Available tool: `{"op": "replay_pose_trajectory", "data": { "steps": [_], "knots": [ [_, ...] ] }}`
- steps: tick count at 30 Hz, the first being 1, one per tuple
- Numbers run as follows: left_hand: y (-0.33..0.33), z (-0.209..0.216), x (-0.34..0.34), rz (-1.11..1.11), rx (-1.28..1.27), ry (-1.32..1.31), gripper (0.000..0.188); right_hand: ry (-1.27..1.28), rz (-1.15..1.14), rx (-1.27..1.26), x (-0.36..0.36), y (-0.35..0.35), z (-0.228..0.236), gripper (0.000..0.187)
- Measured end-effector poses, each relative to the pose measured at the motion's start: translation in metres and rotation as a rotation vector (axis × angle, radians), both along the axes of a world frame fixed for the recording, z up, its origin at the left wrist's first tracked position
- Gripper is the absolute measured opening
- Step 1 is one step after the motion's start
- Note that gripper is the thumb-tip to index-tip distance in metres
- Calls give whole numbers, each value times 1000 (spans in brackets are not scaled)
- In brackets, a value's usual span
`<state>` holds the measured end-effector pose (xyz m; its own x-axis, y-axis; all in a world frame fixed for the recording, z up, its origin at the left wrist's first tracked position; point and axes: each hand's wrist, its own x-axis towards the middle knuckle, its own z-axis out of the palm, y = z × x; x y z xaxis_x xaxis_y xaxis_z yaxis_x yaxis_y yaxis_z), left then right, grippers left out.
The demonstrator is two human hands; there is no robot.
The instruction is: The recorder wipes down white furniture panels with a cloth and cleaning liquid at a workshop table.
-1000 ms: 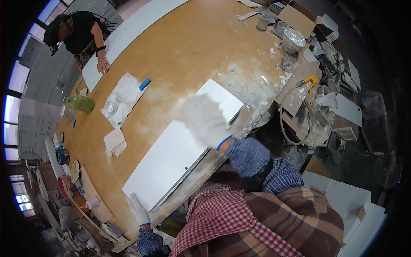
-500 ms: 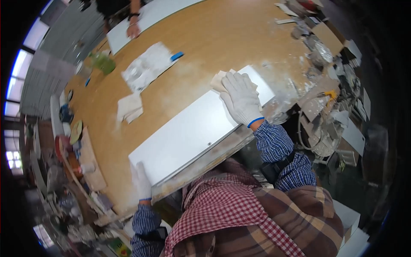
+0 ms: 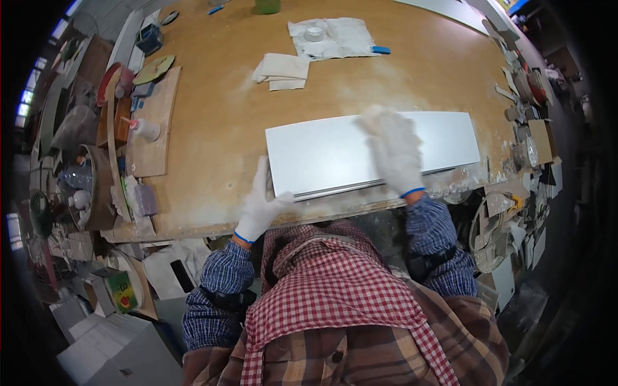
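Note:
A long white panel (image 3: 328, 151) lies flat along the near edge of the table, with a dark groove along its near side. At its left near corner my left hand (image 3: 261, 209), in a white knitted glove, braces the panel with fingers and thumb stretched apart. My right hand (image 3: 396, 151), gloved too and smeared by motion, presses down on the panel right of its middle. Under its fingertips shows the blurred edge of a folded pale tan sheet of sandpaper (image 3: 371, 116); the palm hides the rest.
Pale dust covers parts of the brown table (image 3: 219, 135). Beyond the panel lie a folded cream sheet (image 3: 283, 69), a white cloth (image 3: 338, 35) with a tape roll (image 3: 313, 33), and a blue block (image 3: 381, 50). A squeeze bottle (image 3: 147, 130) stands left; scraps (image 3: 524, 151) crowd the right.
The view has turned and shifted, so the panel now lies nearly level across it. My right hand has moved leftward along the panel with the sandpaper. The other person's arm has left view.

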<state>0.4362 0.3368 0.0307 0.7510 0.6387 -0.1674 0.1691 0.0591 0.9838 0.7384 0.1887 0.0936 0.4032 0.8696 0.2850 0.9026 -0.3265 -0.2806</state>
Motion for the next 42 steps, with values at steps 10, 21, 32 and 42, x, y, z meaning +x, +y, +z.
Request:
{"op": "replay_pose_trajectory", "data": {
  "steps": [10,21,32,42],
  "knots": [
    [-11,-10,-1,-35,274,218,117,-67,165,27,-72,72,7,47],
    [-8,-27,-8,-421,320,475,108,121,739,-7,-151,60,26,43],
    [-4,-4,4,23,588,224,139,589,-136,262,0,-55,64,40],
    [-10,-4,17,-18,361,194,136,38,353,134,-95,73,8,36]
  ]
}}
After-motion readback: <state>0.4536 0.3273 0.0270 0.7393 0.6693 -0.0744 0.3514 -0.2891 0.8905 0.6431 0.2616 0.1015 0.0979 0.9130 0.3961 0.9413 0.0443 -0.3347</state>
